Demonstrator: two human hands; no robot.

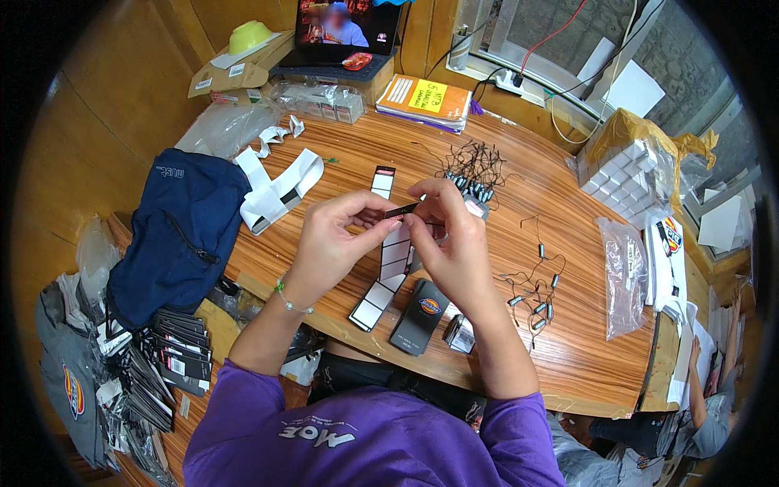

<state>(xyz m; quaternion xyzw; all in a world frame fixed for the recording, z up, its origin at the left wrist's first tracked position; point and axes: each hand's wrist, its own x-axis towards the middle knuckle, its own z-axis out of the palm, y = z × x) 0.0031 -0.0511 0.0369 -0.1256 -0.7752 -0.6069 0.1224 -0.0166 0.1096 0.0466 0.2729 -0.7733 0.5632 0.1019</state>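
Hands: Two bare hands meet over the surface [584, 357], a bracelet circling the left wrist.
Left hand: The left hand [334, 231] is nearly closed, thumb and fingertips pinching one small black piece [401, 210].
Right hand: The right hand [451, 237] is pinched just as narrow on the other end of the same piece.
Black piece: One, held above the middle of the near half of the surface, between the two hands.
Label strip: One folded white label strip [394, 258], divided by black lines, runs beneath the fingers; whether a hand also grips it cannot be told.
Dark card: One dark card [416, 325] with a round emblem lies just right of the strip's near end.
Small stack: One small stack [460, 334] sits between the card and the right forearm.
Strings: One dense bundle of black strings [473, 169], too tangled to count, lies beyond the right hand; about six small cylinders [549, 311] on loose strings are scattered nearer.
White boxes: One wrapped block of small white boxes [625, 180], individual boxes not countable, stands at right, one clear plastic bag [623, 280] nearby.
Left side: One navy bag [166, 243] lies beside one curled white band [304, 173].
Far edge: One laptop [349, 32], one yellow-green bowl [249, 36] and one pile of notebooks [422, 101].
Right edge: One other person [707, 426].
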